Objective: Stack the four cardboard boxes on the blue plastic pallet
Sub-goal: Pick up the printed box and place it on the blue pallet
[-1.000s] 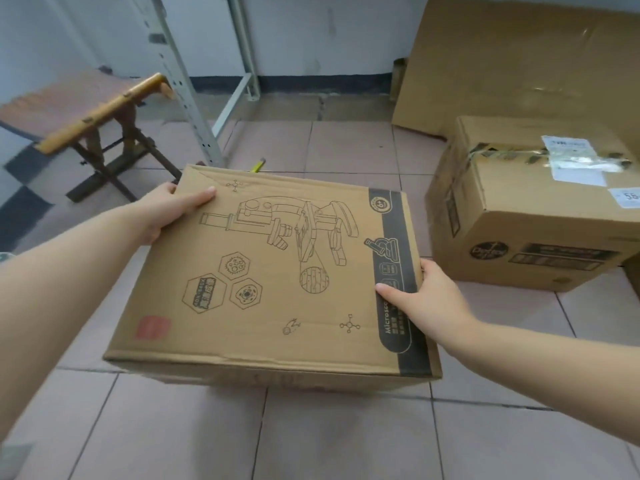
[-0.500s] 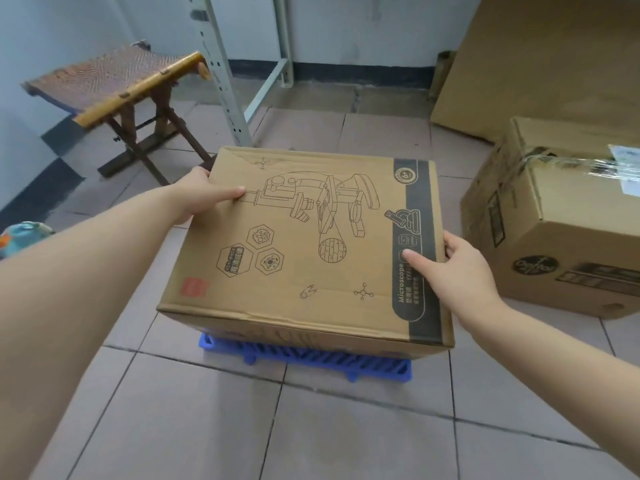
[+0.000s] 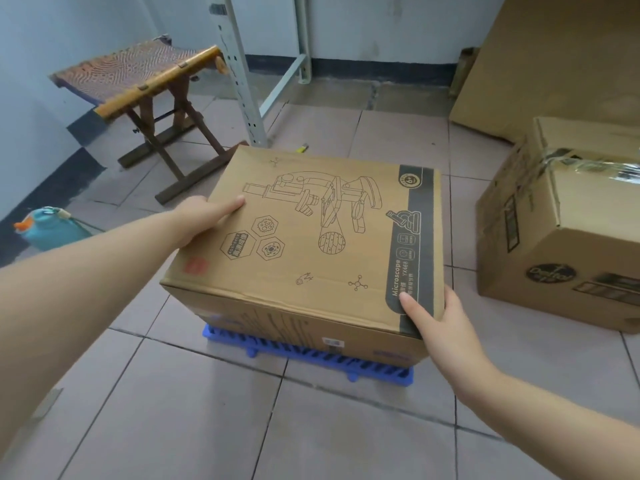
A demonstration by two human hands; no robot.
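A cardboard box printed with a microscope drawing (image 3: 311, 237) sits low over the blue plastic pallet (image 3: 311, 356), whose front edge shows beneath it. I cannot tell whether the box rests fully on the pallet. My left hand (image 3: 199, 220) grips the box's left side, thumb on top. My right hand (image 3: 436, 323) grips its near right corner, thumb on the black stripe. A second, larger cardboard box (image 3: 568, 237) with clear tape stands on the floor to the right.
A folding wooden stool (image 3: 145, 84) stands at the back left beside a grey metal rack post (image 3: 242, 81). A teal bottle (image 3: 48, 228) lies at the left wall. A big flat cardboard sheet (image 3: 554, 57) leans at the back right. Tiled floor in front.
Both hands have carried the microscope box down and forward. The blue pallet, hidden one second ago, now shows under the box's front edge.
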